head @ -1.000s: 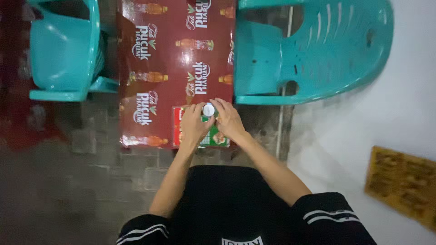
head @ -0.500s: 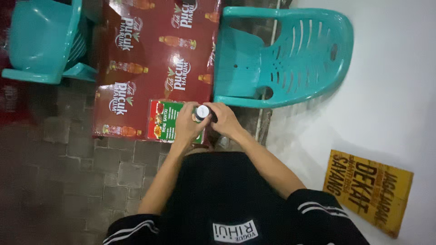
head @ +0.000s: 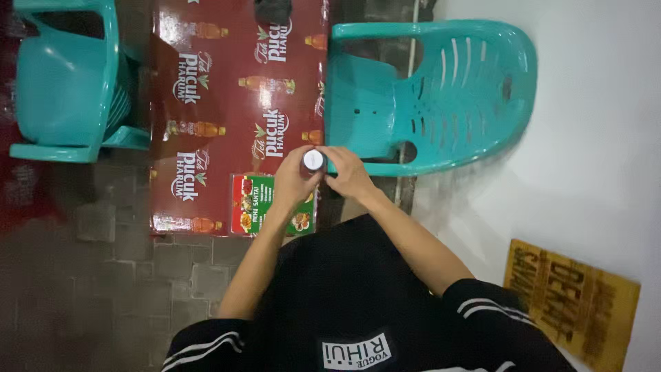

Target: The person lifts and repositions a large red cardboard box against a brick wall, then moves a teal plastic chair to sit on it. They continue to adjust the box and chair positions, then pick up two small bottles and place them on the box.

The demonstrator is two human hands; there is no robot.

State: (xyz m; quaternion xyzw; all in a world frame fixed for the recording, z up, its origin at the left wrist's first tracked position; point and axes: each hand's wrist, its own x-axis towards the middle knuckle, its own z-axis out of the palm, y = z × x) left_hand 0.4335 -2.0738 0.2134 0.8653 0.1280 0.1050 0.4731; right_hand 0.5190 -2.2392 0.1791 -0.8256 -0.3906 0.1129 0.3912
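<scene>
Head view, looking straight down. Both hands meet near the middle of the frame over the lower part of a dark red printed table covering (head: 227, 103). Between them sits a small round container with a white cap (head: 313, 160); only its circular top shows, so its long axis runs along the line of sight, cap end pointing up at the camera, body hidden below by the fingers. The left hand (head: 292, 182) comes in from below and left of the cap, fingers curled closed around the container's side, holding it. The right hand (head: 350, 173) comes in from below and right, fingers bent and pressed against the cap's right edge; whether it grips the cap or only touches it, cannot tell. The two hands touch or nearly touch just under the cap. Partly under the left hand, at the lower edge of the table covering, lies a flat green and red laminated card with food pictures (head: 255, 203). A teal moulded plastic chair with a slotted back (head: 447, 89) stands right of the table, upper right of the frame; a second teal plastic chair (head: 62, 83) sits upper left. A yellowish brown printed mat (head: 578, 303) lies lower right on pale floor. Grey paving bricks (head: 110, 275) fill the lower left.
</scene>
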